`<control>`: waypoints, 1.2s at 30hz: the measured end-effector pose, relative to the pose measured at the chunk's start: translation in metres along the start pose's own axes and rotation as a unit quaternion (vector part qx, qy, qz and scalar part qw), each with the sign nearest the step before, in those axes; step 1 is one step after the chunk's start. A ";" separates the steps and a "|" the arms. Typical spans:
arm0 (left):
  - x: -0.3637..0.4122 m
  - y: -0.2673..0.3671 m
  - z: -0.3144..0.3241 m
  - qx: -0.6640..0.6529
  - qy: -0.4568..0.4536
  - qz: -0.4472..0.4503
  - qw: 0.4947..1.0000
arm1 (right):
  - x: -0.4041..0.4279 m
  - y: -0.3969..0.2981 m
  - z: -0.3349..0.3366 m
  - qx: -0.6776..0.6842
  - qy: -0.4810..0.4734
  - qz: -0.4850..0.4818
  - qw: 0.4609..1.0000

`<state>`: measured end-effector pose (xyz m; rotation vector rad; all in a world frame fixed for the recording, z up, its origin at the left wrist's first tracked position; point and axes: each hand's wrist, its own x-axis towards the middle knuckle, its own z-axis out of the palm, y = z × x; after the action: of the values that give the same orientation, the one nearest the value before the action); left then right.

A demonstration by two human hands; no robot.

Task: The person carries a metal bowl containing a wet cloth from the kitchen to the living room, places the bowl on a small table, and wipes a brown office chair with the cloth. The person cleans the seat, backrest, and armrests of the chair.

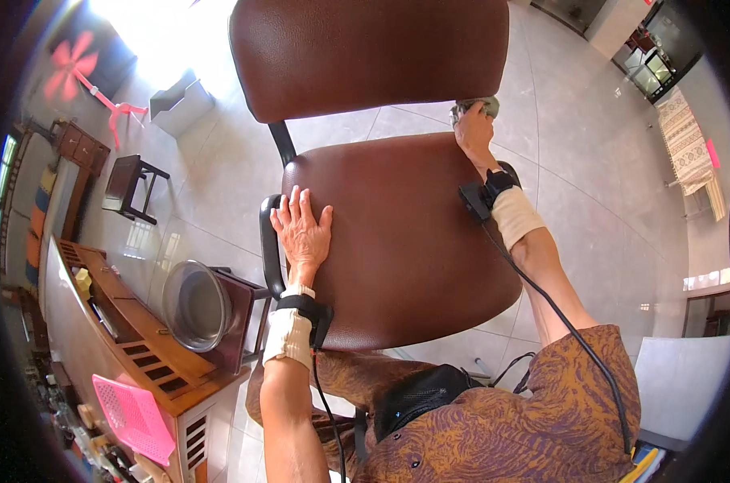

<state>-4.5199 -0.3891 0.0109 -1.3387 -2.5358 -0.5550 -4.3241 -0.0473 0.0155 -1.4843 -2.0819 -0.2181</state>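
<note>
A chair with a brown leather-like seat (395, 241) and a matching backrest (371, 54) stands before me. My left hand (304, 232) lies flat on the left side of the seat, fingers apart, beside the black armrest (271, 247). At the gap between seat and backrest, on the right, my right hand (476, 133) grips a crumpled grey-green cloth (490, 106) near the backrest's lower corner. Both wrists wear black straps with cables.
On the left, a metal basin (197, 306) rests on a dark stool beside a wooden cabinet (160, 356) with a pink plastic basket (135, 416). Farther off stand a dark stool (123, 186), a grey box (181, 107) and a pink fan (72, 65).
</note>
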 end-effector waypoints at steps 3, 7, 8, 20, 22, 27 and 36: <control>-0.002 0.003 0.003 -0.001 0.002 0.000 1.000 | 0.000 0.000 -0.005 -0.017 -0.031 -0.026 0.999; 0.000 0.008 0.006 0.002 0.010 0.004 1.000 | 0.004 0.012 0.003 -0.068 0.018 -0.218 0.973; 0.000 0.008 0.007 -0.005 0.006 0.001 1.000 | 0.006 0.015 0.006 -0.077 0.096 -0.266 0.956; -0.003 -0.005 0.019 -0.017 -0.008 0.002 1.000 | -0.012 0.039 0.018 -0.038 -0.069 -0.204 0.976; 0.001 -0.008 0.016 -0.014 0.003 0.004 1.000 | -0.011 0.044 0.012 0.019 -0.112 -0.117 0.987; 0.000 -0.008 0.016 -0.010 0.008 0.006 1.000 | 0.009 0.082 0.010 0.067 -0.182 -0.053 0.980; -0.001 -0.026 0.027 0.009 0.009 0.002 1.000 | -0.007 0.057 0.008 0.341 -0.383 0.166 0.842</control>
<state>-4.5414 -0.3919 -0.0196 -1.3258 -2.5172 -0.5402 -4.2733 -0.0282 -0.0058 -1.5298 -2.0164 1.3150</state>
